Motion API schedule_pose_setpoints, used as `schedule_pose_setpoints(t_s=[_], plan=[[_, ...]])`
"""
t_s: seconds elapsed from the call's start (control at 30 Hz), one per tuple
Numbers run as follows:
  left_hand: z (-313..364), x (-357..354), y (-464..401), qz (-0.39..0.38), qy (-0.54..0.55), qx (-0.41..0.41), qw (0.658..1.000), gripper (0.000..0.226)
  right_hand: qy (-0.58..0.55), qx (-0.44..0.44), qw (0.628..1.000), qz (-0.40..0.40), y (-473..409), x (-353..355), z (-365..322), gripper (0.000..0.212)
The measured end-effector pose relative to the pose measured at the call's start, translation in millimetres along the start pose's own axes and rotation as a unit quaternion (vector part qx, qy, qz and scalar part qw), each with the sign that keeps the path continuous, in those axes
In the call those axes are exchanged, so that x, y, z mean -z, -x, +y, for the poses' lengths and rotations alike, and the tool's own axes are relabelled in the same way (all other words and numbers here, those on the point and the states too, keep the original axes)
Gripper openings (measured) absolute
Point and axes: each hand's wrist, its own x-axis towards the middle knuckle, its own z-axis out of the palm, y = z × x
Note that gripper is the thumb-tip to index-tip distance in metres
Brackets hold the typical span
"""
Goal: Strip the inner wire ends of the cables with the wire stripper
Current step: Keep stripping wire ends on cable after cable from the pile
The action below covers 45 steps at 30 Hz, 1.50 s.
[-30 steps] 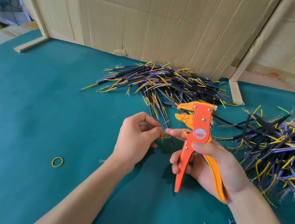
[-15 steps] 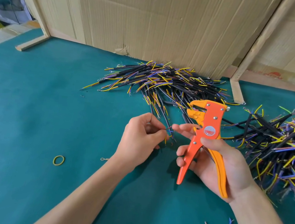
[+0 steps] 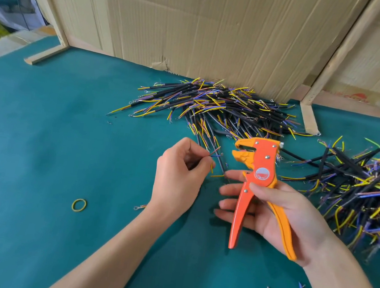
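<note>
The left hand [image 3: 181, 174] pinches the thin inner wires of a black cable [image 3: 216, 156] between thumb and fingertips, over the middle of the green desk [image 3: 37, 146]. The right hand [image 3: 279, 215] holds the orange wire stripper [image 3: 256, 175] upright, thumb across its body, fingers loosely extended behind the handles, head just beside the cable. Cable piles lie at the desk's back edge [image 3: 216, 106] and right edge [image 3: 367, 193]. A yellow rubber band [image 3: 79, 205] lies toward the left
</note>
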Motion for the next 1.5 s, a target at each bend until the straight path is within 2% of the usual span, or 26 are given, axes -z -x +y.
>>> schedule_pose_setpoints(t_s=[0.1, 0.43, 0.83, 1.27, 1.5], plan=[[1, -1, 3, 0.016, -0.026, -0.032, 0.999, 0.016, 0.026, -0.027, 0.999, -0.015, 1, -6, 3, 0.041], [2, -5, 8, 0.012, -0.035, -0.07, 0.997, 0.015, 0.063, -0.035, 0.997, -0.024, 3, -12, 0, 0.039], [4, -6, 11, 0.007, -0.035, -0.085, 0.996, 0.011, 0.061, -0.035, 0.997, -0.013, 3, -15, -1, 0.043], [4, -7, 11, 0.0, -0.026, -0.089, 0.996, 0.01, 0.049, -0.034, 0.998, -0.012, 3, -15, -1, 0.029], [4, -6, 10, -0.016, -0.042, -0.09, 0.995, 0.013, 0.061, -0.024, 0.998, 0.0, 3, -16, 0, 0.029]])
